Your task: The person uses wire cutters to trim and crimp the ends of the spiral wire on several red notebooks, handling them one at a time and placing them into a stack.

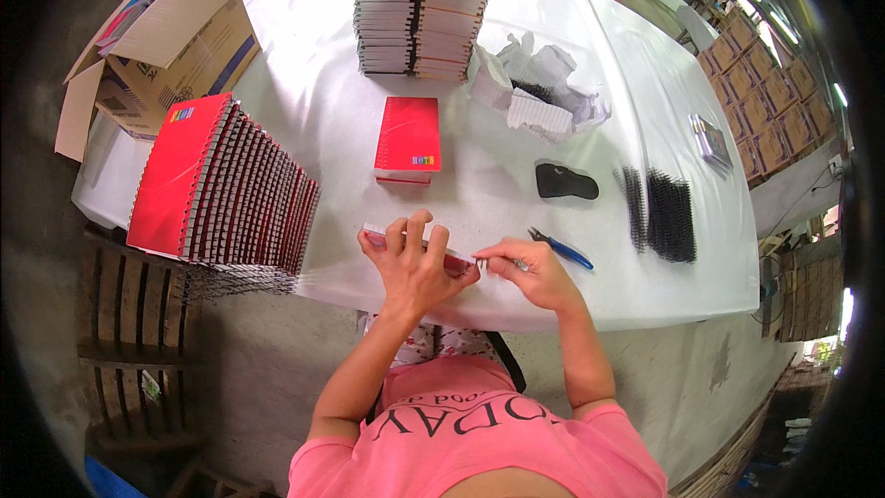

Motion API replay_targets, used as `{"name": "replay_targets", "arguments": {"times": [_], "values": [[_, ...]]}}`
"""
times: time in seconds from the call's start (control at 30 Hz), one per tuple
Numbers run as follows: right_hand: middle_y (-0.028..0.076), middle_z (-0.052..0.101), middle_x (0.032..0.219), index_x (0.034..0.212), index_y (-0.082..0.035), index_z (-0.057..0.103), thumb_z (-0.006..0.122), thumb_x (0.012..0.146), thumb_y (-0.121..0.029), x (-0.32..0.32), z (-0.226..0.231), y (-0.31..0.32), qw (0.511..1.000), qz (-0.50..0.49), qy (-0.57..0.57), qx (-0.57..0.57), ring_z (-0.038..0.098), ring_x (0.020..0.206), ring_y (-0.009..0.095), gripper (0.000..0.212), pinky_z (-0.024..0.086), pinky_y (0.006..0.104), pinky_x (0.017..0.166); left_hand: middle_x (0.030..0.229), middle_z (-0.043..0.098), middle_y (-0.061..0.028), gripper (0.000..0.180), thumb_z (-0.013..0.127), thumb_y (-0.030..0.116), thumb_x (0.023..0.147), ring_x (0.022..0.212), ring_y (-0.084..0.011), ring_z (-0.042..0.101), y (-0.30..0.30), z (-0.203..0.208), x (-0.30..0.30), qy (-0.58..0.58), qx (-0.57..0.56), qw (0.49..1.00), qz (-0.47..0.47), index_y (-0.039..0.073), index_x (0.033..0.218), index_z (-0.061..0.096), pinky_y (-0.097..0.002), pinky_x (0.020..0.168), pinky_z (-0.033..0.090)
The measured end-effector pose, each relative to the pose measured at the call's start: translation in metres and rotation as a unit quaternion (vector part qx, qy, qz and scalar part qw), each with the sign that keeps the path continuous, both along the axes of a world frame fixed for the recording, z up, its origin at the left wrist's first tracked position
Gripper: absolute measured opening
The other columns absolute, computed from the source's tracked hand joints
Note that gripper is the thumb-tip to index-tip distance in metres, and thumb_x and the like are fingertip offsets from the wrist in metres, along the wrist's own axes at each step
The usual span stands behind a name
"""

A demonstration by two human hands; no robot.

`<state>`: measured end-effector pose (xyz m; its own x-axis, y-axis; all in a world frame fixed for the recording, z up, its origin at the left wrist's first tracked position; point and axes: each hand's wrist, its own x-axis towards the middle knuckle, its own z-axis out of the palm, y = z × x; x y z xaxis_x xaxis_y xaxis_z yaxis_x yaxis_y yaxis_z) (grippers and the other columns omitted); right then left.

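Note:
At the near edge of the table, my left hand (412, 267) grips a small red-covered notebook (458, 265) on its edge, fingers spread over its top and thumb toward the right end. Much of the notebook is hidden beneath the hand. At that right end, my right hand (536, 274) pinches with thumb and forefinger. Something small and thin shows at its fingertips, too small to name. Just beyond my right hand lie blue-handled pliers (564, 250). A short pile of red notebooks (408, 136) lies farther off, ahead of my left hand.
Wire-bound red notebooks (189, 171) form a leaning stack at left, before an open cardboard box (184, 60). Tall notebook stacks (424, 14) stand at the back. Crumpled paper (544, 115), a black pad (566, 181), black binding coils (670, 217) and a flat case (711, 142) lie right.

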<state>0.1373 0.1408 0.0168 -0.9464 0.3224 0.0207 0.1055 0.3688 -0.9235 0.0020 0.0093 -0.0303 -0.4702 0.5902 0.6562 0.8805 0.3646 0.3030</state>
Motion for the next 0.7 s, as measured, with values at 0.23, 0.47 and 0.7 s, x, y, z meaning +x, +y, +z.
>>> {"name": "replay_targets", "arguments": {"times": [0.23, 0.47, 0.7], "values": [[0.004, 0.058, 0.074, 0.118, -0.008, 0.055, 0.060, 0.088, -0.007, -0.006, 0.018, -0.007, 0.989, -0.033, -0.088, -0.111, 0.055, 0.064, 0.011, 0.030, 0.044, 0.0271, 0.054, 0.095, 0.052, -0.0009, 0.054, 0.075, 0.057, 0.056, 0.094, -0.0206, 0.048, -0.002, 0.003, -0.001, -0.011, -0.072, 0.997, 0.004, 0.015, 0.085, 0.058, -0.0567, 0.086, 0.027], [0.005, 0.060, 0.077, 0.116, -0.008, 0.055, 0.063, 0.086, -0.012, 0.004, -0.003, 0.003, 0.967, -0.026, 0.093, 0.234, 0.056, 0.064, 0.015, 0.031, 0.046, 0.0289, 0.056, 0.091, 0.051, -0.0027, 0.049, 0.076, 0.049, 0.062, 0.097, -0.0230, 0.047, -0.013, 0.003, -0.008, 0.001, -0.062, 0.996, -0.057, 0.014, 0.091, 0.058, -0.0530, 0.090, 0.027], [0.011, 0.065, 0.083, 0.118, -0.008, 0.055, 0.046, 0.085, 0.000, -0.001, 0.024, 0.020, 0.983, 0.022, -0.181, -0.013, 0.064, 0.078, 0.026, 0.035, 0.051, 0.0355, 0.074, 0.087, 0.047, -0.0044, 0.048, 0.077, 0.051, 0.059, 0.093, -0.0240, 0.046, -0.012, 0.006, -0.011, -0.036, -0.044, 0.995, -0.081, 0.012, 0.080, 0.057, -0.0454, 0.084, 0.030]]}}
